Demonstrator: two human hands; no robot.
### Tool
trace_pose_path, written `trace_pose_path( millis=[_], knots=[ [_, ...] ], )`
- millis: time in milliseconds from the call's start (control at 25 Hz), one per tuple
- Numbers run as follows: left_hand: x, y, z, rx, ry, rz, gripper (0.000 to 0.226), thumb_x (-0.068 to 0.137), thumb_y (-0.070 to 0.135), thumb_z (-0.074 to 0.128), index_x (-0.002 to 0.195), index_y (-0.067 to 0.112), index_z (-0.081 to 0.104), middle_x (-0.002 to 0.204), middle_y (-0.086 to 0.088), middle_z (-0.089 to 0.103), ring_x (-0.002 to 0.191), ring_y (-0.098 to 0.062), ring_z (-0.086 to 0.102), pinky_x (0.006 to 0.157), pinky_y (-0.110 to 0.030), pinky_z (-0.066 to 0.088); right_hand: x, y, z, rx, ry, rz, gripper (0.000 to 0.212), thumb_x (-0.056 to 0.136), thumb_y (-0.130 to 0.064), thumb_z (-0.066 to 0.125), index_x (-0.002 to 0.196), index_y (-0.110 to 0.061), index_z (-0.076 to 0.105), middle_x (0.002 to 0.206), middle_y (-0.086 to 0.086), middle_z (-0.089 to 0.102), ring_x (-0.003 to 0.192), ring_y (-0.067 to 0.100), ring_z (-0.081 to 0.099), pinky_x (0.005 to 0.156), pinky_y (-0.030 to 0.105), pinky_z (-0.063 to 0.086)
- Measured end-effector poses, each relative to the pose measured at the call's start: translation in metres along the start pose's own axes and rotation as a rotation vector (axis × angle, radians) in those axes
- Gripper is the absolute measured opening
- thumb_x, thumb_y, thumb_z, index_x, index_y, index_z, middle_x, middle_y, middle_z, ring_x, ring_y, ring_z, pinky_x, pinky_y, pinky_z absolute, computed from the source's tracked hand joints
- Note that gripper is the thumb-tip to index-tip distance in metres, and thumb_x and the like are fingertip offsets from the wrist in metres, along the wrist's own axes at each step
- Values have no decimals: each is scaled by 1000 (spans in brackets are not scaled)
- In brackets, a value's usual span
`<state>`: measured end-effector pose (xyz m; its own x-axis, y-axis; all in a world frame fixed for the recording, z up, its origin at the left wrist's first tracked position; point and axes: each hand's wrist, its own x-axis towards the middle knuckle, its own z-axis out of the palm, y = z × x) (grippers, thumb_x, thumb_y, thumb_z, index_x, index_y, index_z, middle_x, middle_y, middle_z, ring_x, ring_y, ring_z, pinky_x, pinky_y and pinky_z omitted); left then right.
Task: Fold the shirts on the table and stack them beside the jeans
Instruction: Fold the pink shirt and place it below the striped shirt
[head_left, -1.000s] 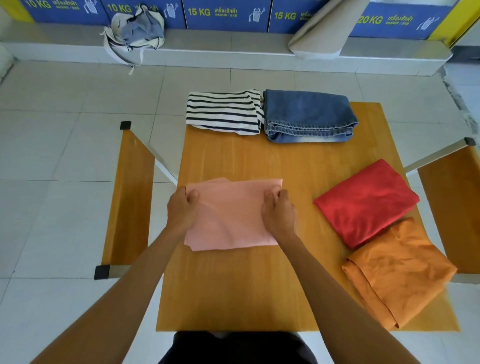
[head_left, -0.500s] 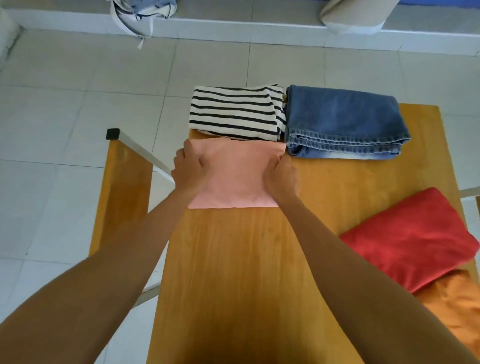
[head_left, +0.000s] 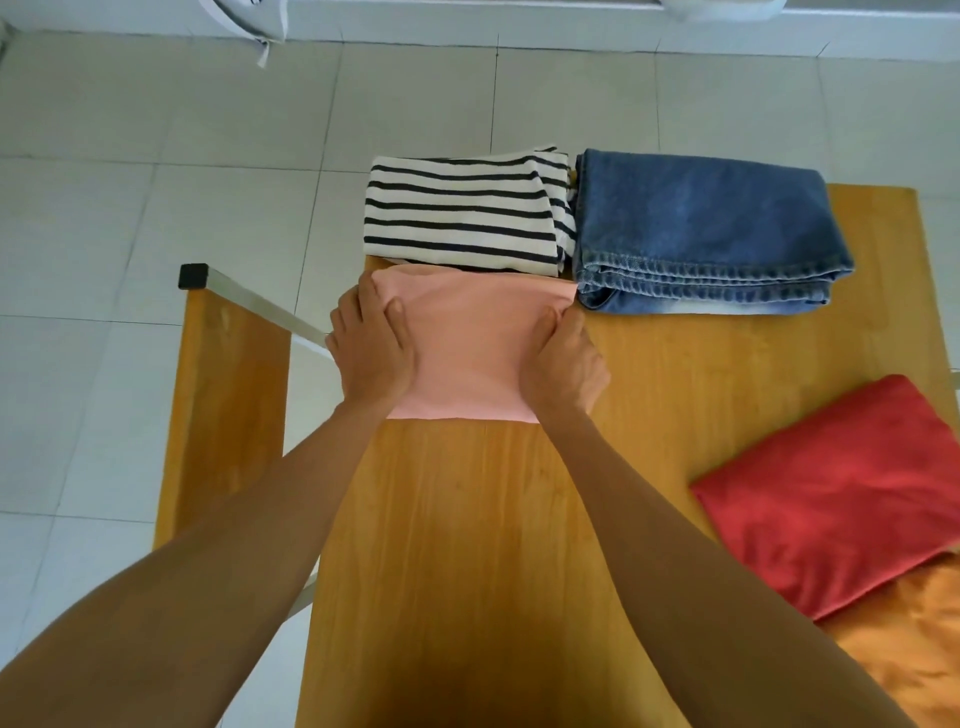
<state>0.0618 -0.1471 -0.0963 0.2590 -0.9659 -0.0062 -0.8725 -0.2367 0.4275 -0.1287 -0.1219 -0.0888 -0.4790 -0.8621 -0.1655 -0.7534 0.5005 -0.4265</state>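
Curling at its 2 side edges, the fingers (head_left: 393, 309) of the left hand (head_left: 371, 351) and right hand (head_left: 563, 361) grip the folded pink shirt (head_left: 470, 345). It lies on the tabletop (head_left: 649, 374), its far edge touching the folded striped shirt (head_left: 462, 215) and its right corner just beside the folded jeans (head_left: 701, 228). Nearer, at right, a red shirt (head_left: 831, 493) overlaps an orange shirt (head_left: 904, 639).
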Motion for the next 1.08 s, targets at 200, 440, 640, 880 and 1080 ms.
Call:
trace_pose_path(
  millis=[200, 440, 640, 880, 1080],
  knots=[
    [7, 3, -11, 45, -173, -60, 53, 102, 37, 30, 149, 14, 24, 149, -12, 34, 134, -32, 36, 106, -48, 33, 4, -6, -10, -55, -103, -29, 41, 106, -38, 22, 114, -7, 48, 102, 12, 67, 89, 32, 65, 65, 35, 34],
    [-14, 13, -63, -151, -428, -112, 58, 102, 20, 37, 152, 16, 8, 150, -15, 31, 137, -35, 36, 107, -47, 38, 21, 2, -28, 262, -415, 25, 49, 102, -40, 40, 130, 0, 47, 123, 16, 59, 114, 35, 57, 84, 36, 42],
    [-92, -2, -83, -275, -355, -142, 35, 100, 18, 36, 135, 13, 38, 132, -13, 49, 123, -32, 50, 102, -44, 46, -25, 22, -50, 220, -333, 95, 49, 99, -36, 42, 132, 1, 44, 134, 20, 47, 123, 38, 46, 99, 47, 42],
    [-182, 29, -99, -385, -396, -89, 50, 101, 12, 36, 150, 14, 28, 154, -8, 31, 139, -25, 36, 109, -34, 37, -122, 73, -81, 216, -239, 53, 52, 95, -47, 50, 128, -7, 51, 134, 16, 49, 128, 33, 39, 102, 45, 37],
    [-247, 60, -100, -461, -556, -38, 46, 100, 19, 36, 146, 14, 34, 148, -6, 41, 125, -24, 50, 92, -32, 46, -182, 104, -97, 294, -181, 17, 53, 92, -52, 56, 126, -10, 56, 131, 14, 52, 128, 31, 41, 105, 40, 34]
  ],
)
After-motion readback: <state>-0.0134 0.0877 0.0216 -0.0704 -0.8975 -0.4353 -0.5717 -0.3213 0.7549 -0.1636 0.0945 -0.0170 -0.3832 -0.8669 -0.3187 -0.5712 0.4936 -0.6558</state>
